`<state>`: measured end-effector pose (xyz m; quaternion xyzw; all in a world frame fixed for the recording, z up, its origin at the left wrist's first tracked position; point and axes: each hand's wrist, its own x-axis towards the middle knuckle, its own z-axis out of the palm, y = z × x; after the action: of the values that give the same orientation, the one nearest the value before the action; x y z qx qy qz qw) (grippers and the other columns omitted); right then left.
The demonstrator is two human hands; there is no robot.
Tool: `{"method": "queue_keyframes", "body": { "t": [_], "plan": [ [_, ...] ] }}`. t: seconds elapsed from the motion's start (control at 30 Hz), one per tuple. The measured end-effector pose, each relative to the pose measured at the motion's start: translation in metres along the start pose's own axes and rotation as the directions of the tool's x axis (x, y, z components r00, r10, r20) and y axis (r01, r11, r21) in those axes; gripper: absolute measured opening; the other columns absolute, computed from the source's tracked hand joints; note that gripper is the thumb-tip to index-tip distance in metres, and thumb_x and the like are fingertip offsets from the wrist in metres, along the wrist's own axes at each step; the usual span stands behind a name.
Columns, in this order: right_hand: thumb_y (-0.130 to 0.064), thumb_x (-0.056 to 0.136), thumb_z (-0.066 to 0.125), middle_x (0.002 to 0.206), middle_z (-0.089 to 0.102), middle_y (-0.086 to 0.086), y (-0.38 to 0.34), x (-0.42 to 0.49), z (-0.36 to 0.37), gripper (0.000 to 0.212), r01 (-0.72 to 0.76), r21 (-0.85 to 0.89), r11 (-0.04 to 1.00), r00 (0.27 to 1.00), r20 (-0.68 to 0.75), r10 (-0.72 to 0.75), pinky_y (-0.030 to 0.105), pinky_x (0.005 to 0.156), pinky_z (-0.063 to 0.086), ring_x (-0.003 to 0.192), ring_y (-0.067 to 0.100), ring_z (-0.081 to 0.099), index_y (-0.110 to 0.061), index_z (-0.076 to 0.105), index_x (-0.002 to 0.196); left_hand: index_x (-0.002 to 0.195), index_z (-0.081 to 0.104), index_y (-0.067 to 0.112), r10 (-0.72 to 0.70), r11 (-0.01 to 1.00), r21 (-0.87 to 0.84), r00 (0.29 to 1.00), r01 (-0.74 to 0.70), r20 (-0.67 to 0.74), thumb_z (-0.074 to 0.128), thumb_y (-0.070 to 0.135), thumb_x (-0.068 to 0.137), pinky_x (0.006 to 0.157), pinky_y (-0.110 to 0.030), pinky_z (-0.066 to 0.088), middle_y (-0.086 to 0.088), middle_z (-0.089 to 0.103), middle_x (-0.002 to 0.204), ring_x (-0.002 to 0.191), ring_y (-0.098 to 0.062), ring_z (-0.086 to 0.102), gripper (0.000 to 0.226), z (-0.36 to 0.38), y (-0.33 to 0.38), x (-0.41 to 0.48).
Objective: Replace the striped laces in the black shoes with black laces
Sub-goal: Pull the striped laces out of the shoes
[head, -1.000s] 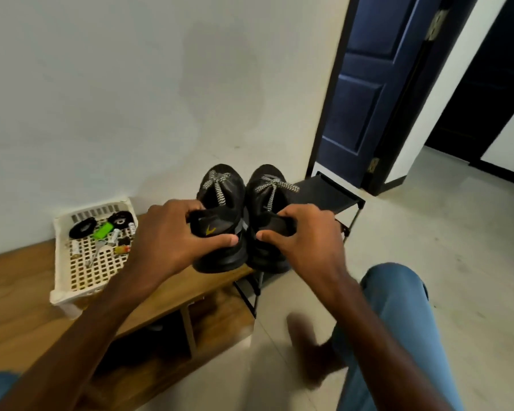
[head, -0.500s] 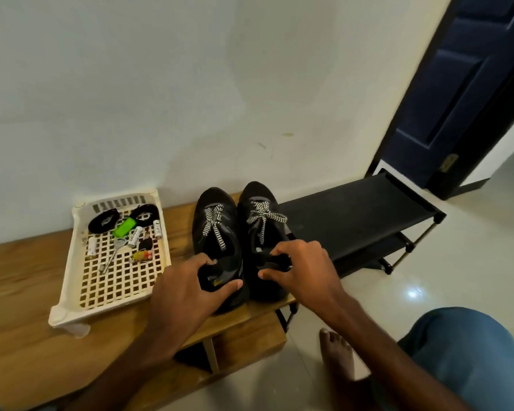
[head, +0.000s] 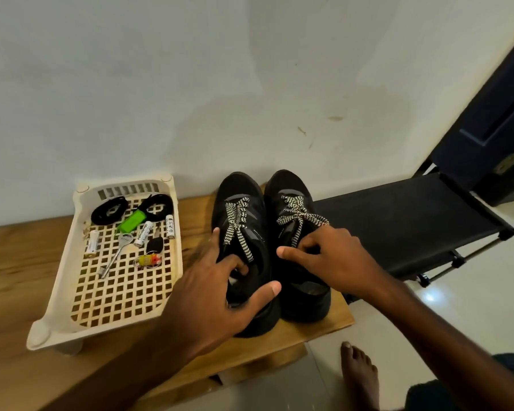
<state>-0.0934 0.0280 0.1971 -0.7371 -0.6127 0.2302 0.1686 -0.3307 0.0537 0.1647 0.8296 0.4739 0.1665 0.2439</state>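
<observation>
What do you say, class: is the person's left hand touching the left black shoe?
Touching. The head view shows the left hand gripping the left black shoe: its fingers curl into the shoe's opening and its thumb lies across the heel.

Bare left hand (head: 214, 295) and right hand (head: 333, 256), unsleeved forearms, a bare foot (head: 359, 378), dark blue denim trousers (head: 433, 396).
</observation>
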Motion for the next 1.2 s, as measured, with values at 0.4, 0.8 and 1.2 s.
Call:
{"method": "queue_keyframes", "body": {
  "t": [0.4,0.8,1.2],
  "plan": [
    [-0.068,0.085,0.067,0.057,0.065,-0.013,-0.005,-0.01,0.001,0.044,0.065,-0.094,0.994,0.996,-0.052,-0.07,0.009,0.052,0.042,0.063,-0.014,0.061,-0.028,0.073,0.067,0.068,0.067,0.028,0.069,0.985,-0.145,0.98,-0.097,-0.187,0.012,0.077,0.096,0.056,-0.013,0.039,0.007,0.074,0.078,0.06,-0.006,0.061,0.079,-0.029,0.002,-0.004],
    [-0.039,0.078,0.087,0.074,0.072,-0.021,0.005,-0.022,-0.004,0.014,0.089,0.19,0.978,0.991,-0.117,-0.067,0.002,0.06,0.045,0.081,-0.016,0.063,-0.03,0.077,0.074,0.074,0.07,0.022,0.043,0.998,-0.016,0.905,-0.055,-0.424,0.068,0.037,0.093,0.057,-0.023,0.055,0.014,0.065,0.062,0.056,0.0,0.063,0.025,-0.041,-0.006,0.005],
    [-0.026,0.081,0.087,0.09,0.065,-0.014,-0.001,-0.012,0.003,0.052,-0.024,0.084,0.996,0.968,-0.247,0.045,0.028,0.076,0.06,0.082,0.005,0.066,-0.028,0.057,0.123,0.106,0.073,0.02,0.085,0.996,-0.001,0.947,-0.09,-0.31,0.075,0.041,0.08,0.065,-0.022,0.058,0.012,0.072,0.092,0.078,0.0,0.067,0.033,-0.034,-0.019,0.004]
  ]
}}
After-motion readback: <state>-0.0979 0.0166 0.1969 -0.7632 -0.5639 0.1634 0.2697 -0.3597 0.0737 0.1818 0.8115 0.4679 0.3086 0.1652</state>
